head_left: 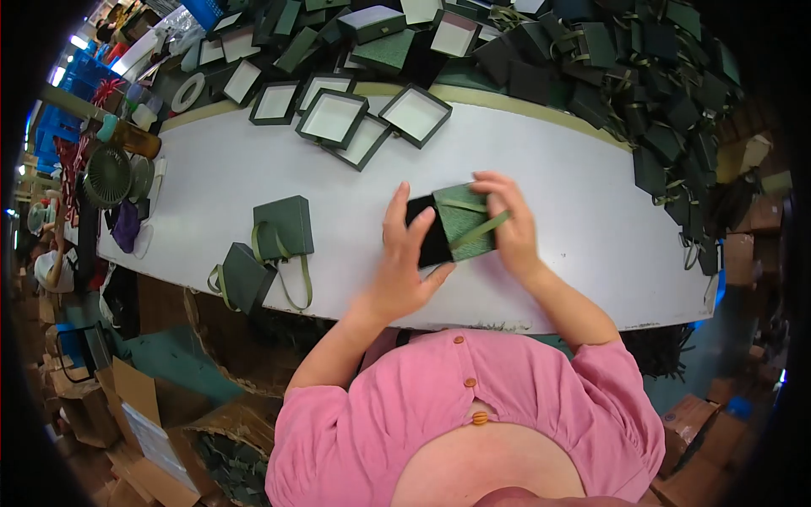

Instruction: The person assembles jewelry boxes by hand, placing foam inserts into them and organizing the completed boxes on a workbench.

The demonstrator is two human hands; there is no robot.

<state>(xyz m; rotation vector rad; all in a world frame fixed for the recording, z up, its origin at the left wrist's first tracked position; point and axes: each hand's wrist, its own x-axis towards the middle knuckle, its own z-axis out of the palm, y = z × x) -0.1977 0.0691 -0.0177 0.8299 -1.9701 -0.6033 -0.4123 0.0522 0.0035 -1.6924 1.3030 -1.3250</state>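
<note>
A small green gift box (466,230) with a textured face and olive ribbon lies in front of me on the white table, a black insert (425,232) showing along its left side. My left hand (404,258) holds that left side, with its thumb at the lower corner and a finger over the black part. Around the right edge, beside the ribbon (481,235), are the closed fingers of my right hand (514,221). Their tips are partly hidden. To the left, a dark green ribboned box (283,226) rests against a second one (245,277).
Several open box trays (334,117) with white insides sit at the table's (591,211) far side. A large heap of dark green ribboned boxes (625,76) fills the far right. A small fan (108,176) stands at the left end. Cardboard cartons (135,397) are on the floor.
</note>
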